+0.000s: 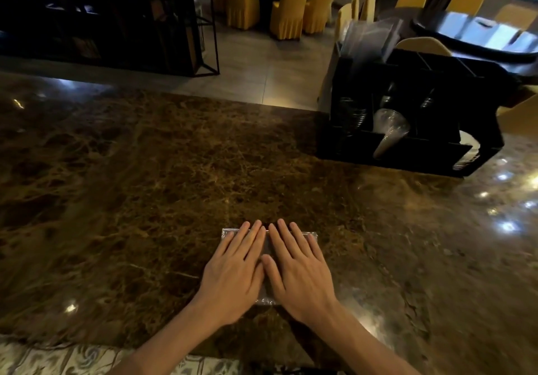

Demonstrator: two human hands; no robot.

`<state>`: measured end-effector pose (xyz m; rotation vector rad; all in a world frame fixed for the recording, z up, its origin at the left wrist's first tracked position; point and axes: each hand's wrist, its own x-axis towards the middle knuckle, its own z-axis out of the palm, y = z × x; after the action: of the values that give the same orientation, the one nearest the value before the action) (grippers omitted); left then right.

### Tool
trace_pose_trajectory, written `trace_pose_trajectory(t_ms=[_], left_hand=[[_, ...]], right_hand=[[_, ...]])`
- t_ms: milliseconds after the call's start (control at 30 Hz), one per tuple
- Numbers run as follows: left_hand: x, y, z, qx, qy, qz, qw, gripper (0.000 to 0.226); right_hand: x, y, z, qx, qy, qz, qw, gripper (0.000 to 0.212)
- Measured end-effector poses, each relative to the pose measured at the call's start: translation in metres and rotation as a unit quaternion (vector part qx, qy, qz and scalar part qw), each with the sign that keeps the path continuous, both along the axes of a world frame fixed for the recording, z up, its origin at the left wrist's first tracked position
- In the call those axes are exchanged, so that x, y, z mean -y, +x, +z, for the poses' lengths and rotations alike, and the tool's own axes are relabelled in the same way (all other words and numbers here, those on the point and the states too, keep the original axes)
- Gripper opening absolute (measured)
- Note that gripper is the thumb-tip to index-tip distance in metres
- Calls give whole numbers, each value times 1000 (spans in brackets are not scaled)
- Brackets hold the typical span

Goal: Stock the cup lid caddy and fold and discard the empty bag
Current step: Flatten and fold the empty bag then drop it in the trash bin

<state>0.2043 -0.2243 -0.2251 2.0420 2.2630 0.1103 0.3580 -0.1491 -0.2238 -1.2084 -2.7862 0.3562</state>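
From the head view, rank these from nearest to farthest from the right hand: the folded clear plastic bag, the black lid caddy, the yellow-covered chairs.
1. Folded clear plastic bag: directly under the right hand, pressed flat on the brown marble counter.
2. Black compartmented lid caddy: ahead and to the right, on the counter.
3. Yellow-covered chairs: across the floor, beyond the counter.

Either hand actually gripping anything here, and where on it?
No grip. Left hand and right hand lie flat, fingers straight, pressing the folded clear bag onto the counter.
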Motion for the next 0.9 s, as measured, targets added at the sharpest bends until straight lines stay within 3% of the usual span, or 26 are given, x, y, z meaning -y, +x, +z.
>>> trace_pose_trajectory(t_ms=[533, 667, 767, 900], left_hand=[[11, -7, 0, 23, -3, 25, 999, 74], [9, -7, 6, 38, -34, 46, 998, 78], [8, -4, 17, -3, -23, 94, 995, 85], [4, 1, 26, -42, 11, 137, 990, 93]], right_hand=[[-7, 60, -5, -8, -2, -83, 997, 58], [-1, 73, 0, -48, -32, -109, 992, 61], [9, 82, 5, -105, -62, -137, 983, 66], [33, 87, 4, -130, -21, -132, 982, 57]])
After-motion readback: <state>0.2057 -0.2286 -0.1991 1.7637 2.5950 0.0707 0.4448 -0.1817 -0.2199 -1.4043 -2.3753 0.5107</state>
